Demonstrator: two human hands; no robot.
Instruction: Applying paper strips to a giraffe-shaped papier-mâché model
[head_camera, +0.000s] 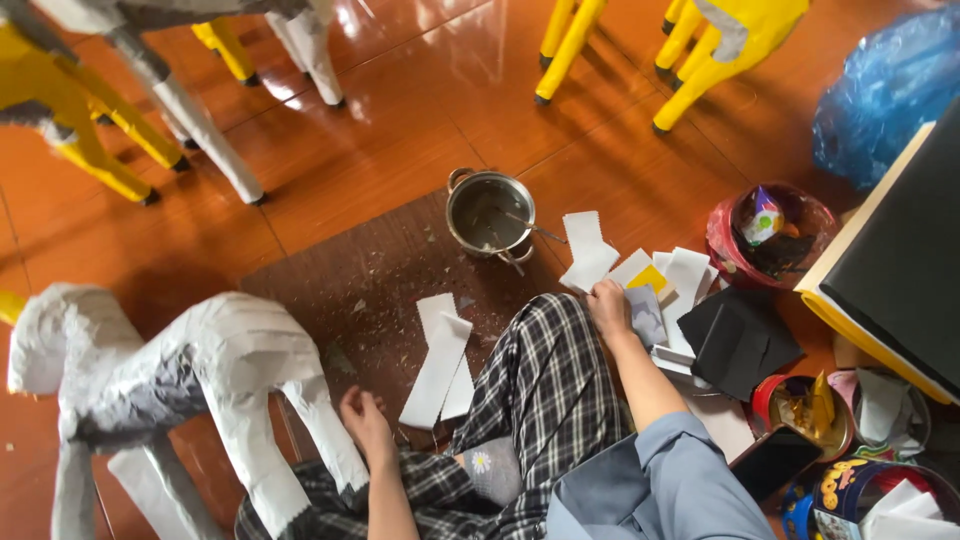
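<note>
Seated on floor, plaid trouser leg (545, 380) stretched forward between the hands. Left hand (365, 425) hangs just beside the rear leg of the white papier-mâché animal (180, 365); fingers loosely curled, holding nothing, whether it touches the figure cannot be told. Right hand (610, 300) rests fingers-down on the paper pile (650, 290), pressing or picking at a sheet; grip itself hidden under the fingers, cannot tell if a piece is pinched. Pile holds white strips, one yellow piece, a grey one, touching black sheets (740, 335) to the right. Two long white strips (440, 365) lie loose on the brown mat (370, 280) between the hands. Beyond, the steel pot (490, 212) stands on the mat's far edge with a tool handle leaning out, near the pile. Further off: yellow and white figure legs (200, 130), a red basket (765, 235), a blue bag (890, 90). Risks, by judgement: the forearm reaching over the pile could sweep strips off or crease them; the protruding handle could be caught and tip the pot, wetting the paper; the knee is close enough to the loose strips to crumple them.
</note>
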